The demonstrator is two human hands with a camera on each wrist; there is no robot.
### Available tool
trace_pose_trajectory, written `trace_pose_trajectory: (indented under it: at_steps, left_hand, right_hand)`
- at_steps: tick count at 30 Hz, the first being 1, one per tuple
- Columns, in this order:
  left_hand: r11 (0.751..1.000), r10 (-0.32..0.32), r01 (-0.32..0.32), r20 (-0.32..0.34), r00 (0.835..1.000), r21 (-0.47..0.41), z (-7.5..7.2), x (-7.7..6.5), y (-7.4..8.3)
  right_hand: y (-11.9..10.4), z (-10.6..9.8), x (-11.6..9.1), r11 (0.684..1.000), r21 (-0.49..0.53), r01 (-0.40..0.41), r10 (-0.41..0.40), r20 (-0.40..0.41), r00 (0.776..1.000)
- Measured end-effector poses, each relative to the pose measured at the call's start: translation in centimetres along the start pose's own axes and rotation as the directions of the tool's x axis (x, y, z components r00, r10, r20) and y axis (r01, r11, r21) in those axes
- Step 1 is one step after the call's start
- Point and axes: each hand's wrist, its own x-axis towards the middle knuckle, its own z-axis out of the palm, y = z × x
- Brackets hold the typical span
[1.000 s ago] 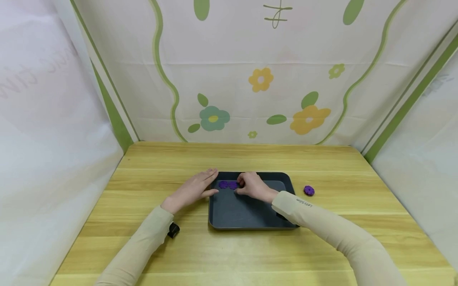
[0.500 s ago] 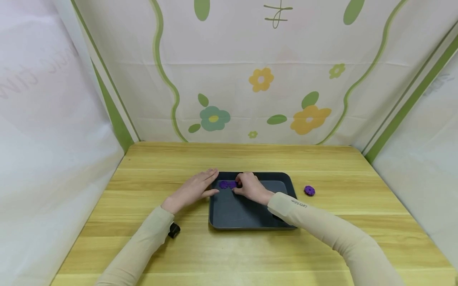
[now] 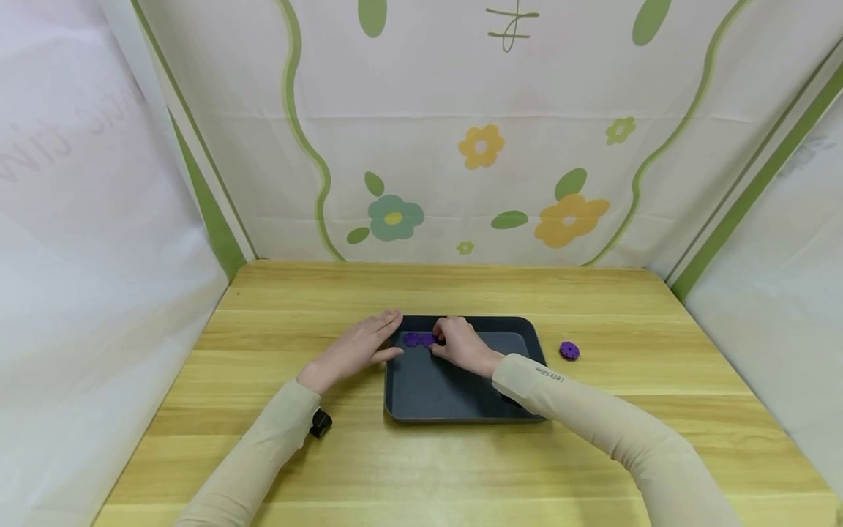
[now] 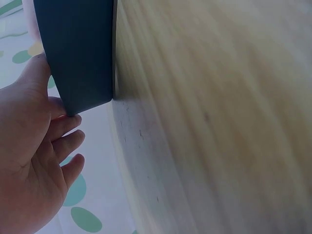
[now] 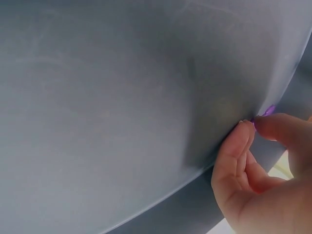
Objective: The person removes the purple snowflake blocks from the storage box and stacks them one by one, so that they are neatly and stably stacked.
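Observation:
A dark grey rectangular tray (image 3: 437, 391) lies on the wooden table. Inside it, near the far left corner, two flat purple notched discs (image 3: 411, 339) sit side by side. My right hand (image 3: 463, 347) pinches the right-hand disc (image 3: 426, 339) between thumb and fingertips, covering part of it. Only a sliver of purple disc (image 5: 269, 110) shows by the fingertips in the right wrist view. My left hand (image 3: 356, 348) rests with extended fingers on the tray's left rim, thumb over the inside. The left wrist view shows its fingers at the tray's outer corner (image 4: 80, 63).
Another purple notched disc (image 3: 569, 350) lies on the table (image 3: 632, 315) to the right of the tray. A black device (image 3: 320, 423) is at the left wrist. White fabric with printed flowers (image 3: 527, 88) stands behind the table and along both sides.
My right hand has shifted slightly left, closer to the left disc, then stayed nearly still. The left hand and the tray keep their places.

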Motion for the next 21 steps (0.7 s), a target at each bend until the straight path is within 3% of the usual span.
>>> trace_pose_trajectory:
  at_steps: [12,21]
  left_hand:
    - [1.000,0.013,-0.013,-0.011,1.000,0.010,-0.11,-0.03,-0.01]
    - [1.000,0.001,-0.001,0.002,1.000,-0.003,0.02,0.05,-0.15]
  right_hand:
    - [-0.32,-0.61,-0.08,0.999,0.000,-0.041,0.041,0.088,0.995]
    - [-0.43,-0.84,0.03,0.999,-0.007,-0.033,0.034,0.097,0.995]
